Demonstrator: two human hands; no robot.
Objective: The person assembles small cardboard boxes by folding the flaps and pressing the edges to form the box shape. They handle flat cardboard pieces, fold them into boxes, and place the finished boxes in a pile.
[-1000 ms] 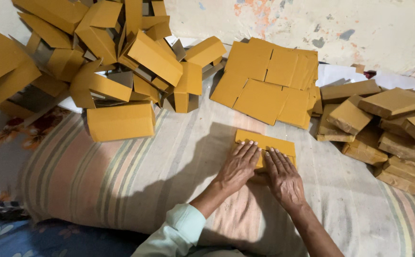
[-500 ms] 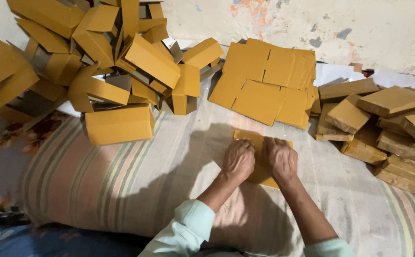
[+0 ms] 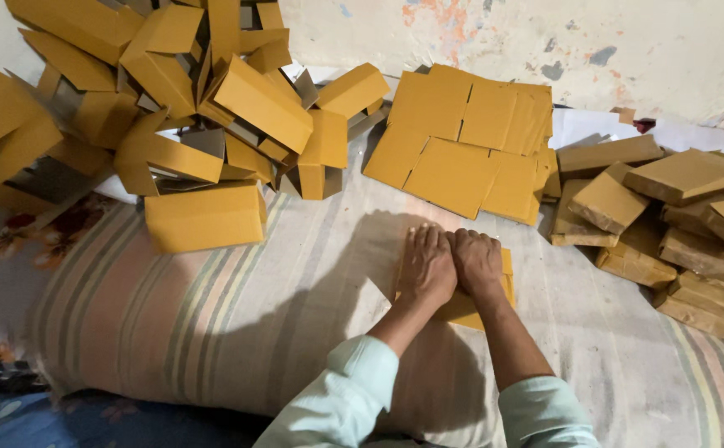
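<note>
- Folded yellow boxes [image 3: 204, 108] are lying in a loose heap at upper left, tumbled at all angles; several are showing open ends with grey insides, and nothing is showing inside them.
- One closed box [image 3: 204, 217] is sitting at the front of that heap, flat on the striped cloth [image 3: 212, 315].
- Flat yellow cardboard blanks [image 3: 461, 141] are lying fanned and overlapping at top centre, against the foot of the stained wall [image 3: 627, 50].
- Wrapped brown packets [image 3: 677, 224] are stacked in a rough pile at right, closed; contents cannot be told.
- A single flat yellow blank [image 3: 478, 307] is lying on the cloth at centre, just below the fanned blanks, mostly covered by both hands.
- Left hand [image 3: 426, 267] is pressing down on the blank, fingers curled under, knuckles up, nearly a fist.
- Right hand [image 3: 478, 261] is doing the same, touching the left hand side by side, fingers bent down onto the card.
- Whether either hand is actually gripping an edge of the blank cannot be told; both are bearing on its top.
- Pale green sleeves [image 3: 353, 390] are showing on both forearms at the bottom edge.
</note>
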